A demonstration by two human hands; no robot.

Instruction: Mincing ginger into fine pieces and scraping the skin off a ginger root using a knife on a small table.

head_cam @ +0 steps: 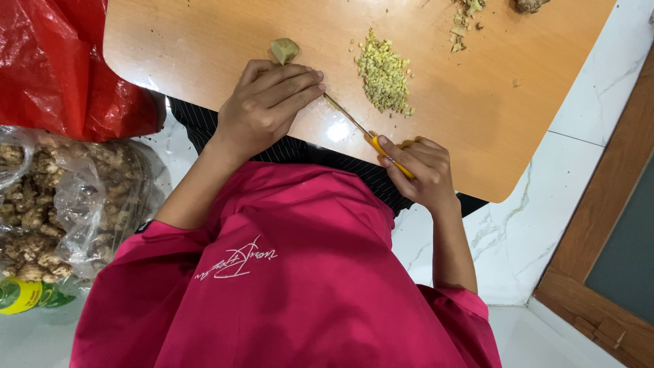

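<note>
On the wooden board (204,41), left of the heap of minced ginger (385,75), your left hand (262,109) lay with fingers curled loosely, grasping nothing, fingertips on the knife blade (347,116), just below a ginger chunk (285,50). Below that heap, at the board's near edge, your right hand (419,170) was clenched around the knife's yellow handle (388,155).

The left hand (262,109) lies palm-down, fingers together and extended. The right hand (419,170) is curled closed, its bare forearm bent back toward the body.
</note>
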